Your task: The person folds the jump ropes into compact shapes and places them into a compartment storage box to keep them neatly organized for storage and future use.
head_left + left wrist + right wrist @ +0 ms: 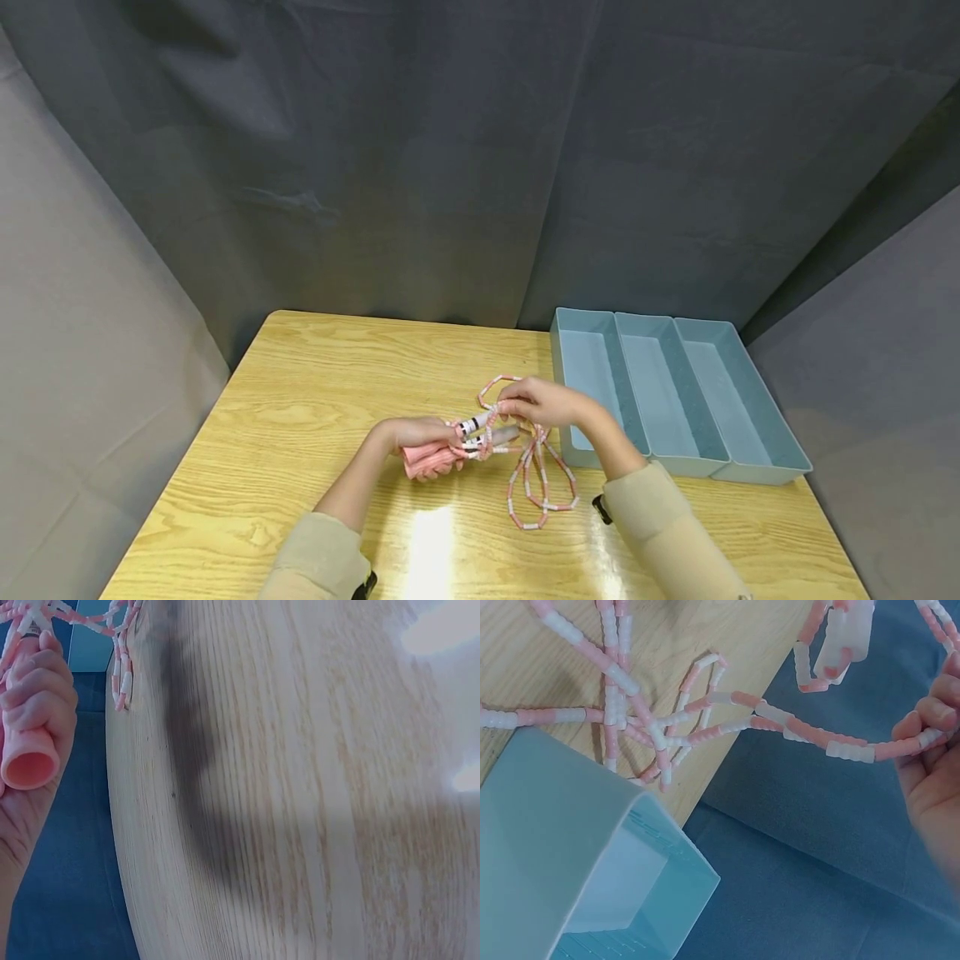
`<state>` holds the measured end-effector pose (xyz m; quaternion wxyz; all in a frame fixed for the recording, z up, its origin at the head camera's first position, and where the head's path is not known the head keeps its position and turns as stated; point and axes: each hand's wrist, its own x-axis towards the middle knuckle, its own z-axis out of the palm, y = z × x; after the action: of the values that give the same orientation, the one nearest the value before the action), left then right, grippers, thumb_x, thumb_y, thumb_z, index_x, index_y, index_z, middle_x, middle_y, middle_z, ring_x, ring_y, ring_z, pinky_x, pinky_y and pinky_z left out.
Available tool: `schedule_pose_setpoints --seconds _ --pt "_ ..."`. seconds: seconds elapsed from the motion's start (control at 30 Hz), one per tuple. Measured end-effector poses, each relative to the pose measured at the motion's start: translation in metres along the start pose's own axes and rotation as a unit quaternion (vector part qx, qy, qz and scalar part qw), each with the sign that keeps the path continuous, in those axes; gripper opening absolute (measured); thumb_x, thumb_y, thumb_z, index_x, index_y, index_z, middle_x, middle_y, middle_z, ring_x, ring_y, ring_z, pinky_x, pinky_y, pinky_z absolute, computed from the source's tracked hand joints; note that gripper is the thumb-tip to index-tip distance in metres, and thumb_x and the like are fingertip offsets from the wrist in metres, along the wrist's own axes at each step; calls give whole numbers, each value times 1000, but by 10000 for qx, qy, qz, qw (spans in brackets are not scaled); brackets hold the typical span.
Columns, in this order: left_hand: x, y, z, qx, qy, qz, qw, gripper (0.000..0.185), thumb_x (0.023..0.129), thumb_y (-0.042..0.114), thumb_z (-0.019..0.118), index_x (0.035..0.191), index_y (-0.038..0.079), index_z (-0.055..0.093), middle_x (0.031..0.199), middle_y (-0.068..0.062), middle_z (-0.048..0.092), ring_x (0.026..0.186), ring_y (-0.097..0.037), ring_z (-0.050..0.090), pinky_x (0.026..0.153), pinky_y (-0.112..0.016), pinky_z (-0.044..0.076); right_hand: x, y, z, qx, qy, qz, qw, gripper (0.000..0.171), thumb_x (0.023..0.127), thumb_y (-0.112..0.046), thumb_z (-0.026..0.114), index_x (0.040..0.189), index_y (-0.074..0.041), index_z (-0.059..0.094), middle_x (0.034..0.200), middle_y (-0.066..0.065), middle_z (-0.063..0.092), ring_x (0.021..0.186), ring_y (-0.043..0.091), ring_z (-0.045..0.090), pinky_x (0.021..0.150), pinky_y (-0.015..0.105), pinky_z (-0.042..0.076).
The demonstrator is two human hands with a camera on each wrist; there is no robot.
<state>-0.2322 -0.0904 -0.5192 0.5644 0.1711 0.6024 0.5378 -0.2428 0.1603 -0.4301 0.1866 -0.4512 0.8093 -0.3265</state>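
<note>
Left hand (420, 440) grips the pink handles (435, 457); right hand (543, 402), at two o'clock, pinches the beaded skipping rope (536, 483); wrapping goes best with loops kept taut, even

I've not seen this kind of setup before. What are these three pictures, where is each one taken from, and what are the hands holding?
No machine here: a person works with bare hands at a wooden table. The wide picture comes from a head camera; the close-ups come from cameras on each wrist. The left hand grips the pink handles of a beaded jump rope. The right hand pinches a strand of the rope, whose loops hang down onto the table. Beside them stand three light blue trays, side by side.
</note>
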Motion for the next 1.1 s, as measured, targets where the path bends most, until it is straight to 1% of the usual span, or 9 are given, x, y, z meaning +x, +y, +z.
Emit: schedule_pose_setpoints --seconds 0.07,0.17,0.33,0.43,0.6,0.73,0.83,0.97,1.1 --pt "0 1 2 -36 -69 -16 10000 37 87 29 43 92 -6 52 61 -3 51 44 -11 44 41 -23 38 1 0 -1 -51 -37 61 10000 26 96 -17 45 81 -2 60 61 -6 43 53 3 36 54 21 36" --pt "0 3 4 -49 -217 8 9998 35 88 29 41 91 -5 52 61 -3 50 44 -11 43 40 -22 37 3 1 -2 -99 -87 92 9999 25 96 -18 44 83 -4 60 62 -2 45 55 4 37 58 22 37" --pt "1 4 7 -28 -407 74 9991 32 89 27 39 91 -3 52 61 -3 49 45 -10 43 40 -22 37 7 1 -4 -107 -94 18 9999 23 96 -18 45 85 -6 61 67 -1 48 61 5 40 60 24 40" --pt "1 5 9 -38 -480 114 9988 31 89 26 39 90 -1 53 61 -3 49 45 -11 43 40 -22 36 9 2 -5 -47 -108 29 9999 22 95 -17 46 84 -6 61 68 0 50 57 5 43 57 24 41" --pt "1 7 12 -42 -617 132 9980 31 88 27 37 91 1 52 61 -2 48 45 -10 43 40 -22 36 13 4 -4 126 -246 153 9995 22 95 -19 46 82 -8 60 69 7 53 50 11 46 53 23 43" --pt "0 9 15 -94 -725 154 9972 30 88 26 35 92 1 52 62 -2 48 46 -10 43 40 -22 37 17 6 -4 190 -316 226 9991 23 95 -20 45 79 -10 58 63 0 47 50 9 42 53 22 40" --pt "-2 11 17 -139 -794 196 9966 30 89 26 35 91 1 52 62 -3 49 46 -10 43 41 -23 37 20 7 -4 291 -350 240 9987 23 95 -18 45 79 -9 59 62 -4 42 51 7 38 54 22 38" --pt "-3 13 19 -155 -876 209 9958 30 89 25 34 91 1 53 62 -3 49 47 -11 43 41 -23 38 24 8 -3 452 -424 279 9977 23 95 -16 45 82 -7 61 61 -4 41 52 7 37 54 22 37" --pt "-2 13 19 -191 -960 210 9950 30 89 25 34 92 1 52 62 -3 49 46 -10 43 41 -23 37 27 9 -1 541 -520 268 9968 23 95 -15 45 79 -10 59 59 -5 40 51 7 35 53 22 36"
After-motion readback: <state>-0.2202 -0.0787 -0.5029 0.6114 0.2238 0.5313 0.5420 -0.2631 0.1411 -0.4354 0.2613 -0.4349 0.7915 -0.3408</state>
